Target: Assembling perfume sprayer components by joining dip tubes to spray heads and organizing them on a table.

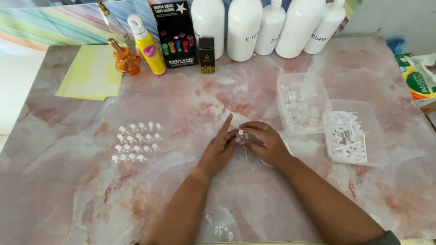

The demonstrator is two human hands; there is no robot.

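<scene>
- Centrally on marble surface (181, 113): small clear vial (240, 133) upright, pinched between right hand (265, 144) fingers.
- Left hand (219, 149) fingers steadying vial, forefinger extended.
- Finished vials (137, 142) grouped left; tub of sprayer parts (349, 136) within right reach.

Pink marble swirls with white veins all over my tabletop (68, 190). Clear little vials (136, 143) in rows, white-capped. Yellow spray bottle (147, 45) with a white top, amber orange bottle (126, 59), black box (206, 54), pale yellow paper (91, 75), white jugs (243, 27).
</scene>
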